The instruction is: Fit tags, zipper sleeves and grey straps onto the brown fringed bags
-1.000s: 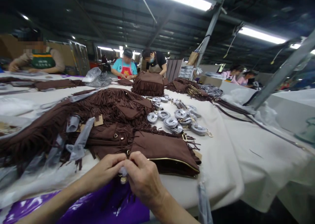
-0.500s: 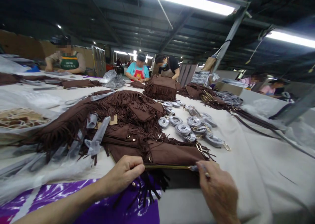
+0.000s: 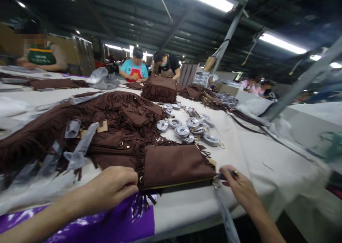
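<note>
A brown fringed bag [image 3: 179, 164] lies flat at the table's front edge, a gold zipper along its near side. My left hand [image 3: 117, 184] is closed at the bag's left end, fingertips hidden against the fringe. Just off the right corner, my right hand [image 3: 239, 186] pinches a small dark item with a metal tip, too small to name. A strap in greyish plastic wrap [image 3: 226, 212] hangs below the zipper's right end, over the table edge. Behind the left hand lie more brown fringed bags [image 3: 109, 143], heaped and overlapping.
Several coiled, wrapped straps [image 3: 182, 131] with gold clips lie behind the bag. Clear plastic wrap [image 3: 82, 146] and a purple plastic sheet [image 3: 128, 221] are at left. Another fringed bag [image 3: 160, 88] stands farther back. Co-workers sit or stand across the white table [image 3: 253, 157].
My right hand has moved right, off the bag's zipper end, and a wrapped strap now hangs below it. The bag lies flatter. The view has turned right.
</note>
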Action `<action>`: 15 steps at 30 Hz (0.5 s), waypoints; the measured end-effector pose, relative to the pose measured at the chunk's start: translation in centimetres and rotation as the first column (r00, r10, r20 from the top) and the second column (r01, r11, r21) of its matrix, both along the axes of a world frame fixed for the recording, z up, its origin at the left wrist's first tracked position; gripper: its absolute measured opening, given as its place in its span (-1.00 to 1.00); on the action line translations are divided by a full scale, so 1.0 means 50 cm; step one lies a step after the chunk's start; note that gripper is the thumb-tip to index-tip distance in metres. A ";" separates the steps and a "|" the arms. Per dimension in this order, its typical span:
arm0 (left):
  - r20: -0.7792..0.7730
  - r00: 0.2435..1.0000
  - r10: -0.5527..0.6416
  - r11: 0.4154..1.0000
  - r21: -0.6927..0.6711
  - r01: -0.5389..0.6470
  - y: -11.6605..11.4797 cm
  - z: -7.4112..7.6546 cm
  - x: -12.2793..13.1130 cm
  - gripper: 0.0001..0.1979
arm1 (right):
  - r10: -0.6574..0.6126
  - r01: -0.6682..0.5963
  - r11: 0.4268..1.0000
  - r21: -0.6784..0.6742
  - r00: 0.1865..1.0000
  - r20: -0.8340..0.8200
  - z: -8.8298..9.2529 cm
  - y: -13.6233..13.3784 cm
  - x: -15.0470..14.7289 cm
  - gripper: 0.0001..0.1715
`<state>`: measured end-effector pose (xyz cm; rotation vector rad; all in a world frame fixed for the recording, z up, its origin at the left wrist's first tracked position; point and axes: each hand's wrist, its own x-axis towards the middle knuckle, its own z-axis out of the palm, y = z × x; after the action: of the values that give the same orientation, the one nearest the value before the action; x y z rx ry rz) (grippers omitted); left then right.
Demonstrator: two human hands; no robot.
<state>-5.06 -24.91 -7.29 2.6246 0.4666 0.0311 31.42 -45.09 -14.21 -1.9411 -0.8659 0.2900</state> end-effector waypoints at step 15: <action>-0.001 0.994 -0.113 0.711 0.699 0.081 -0.089 -0.135 0.287 -0.63 | 0.411 -0.379 0.910 -0.170 0.884 0.223 0.014 -0.101 -0.052 -0.67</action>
<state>9.28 -29.35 -14.04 3.3905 0.3372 0.2841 28.85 -50.12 -13.53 -1.9265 -1.4528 0.3433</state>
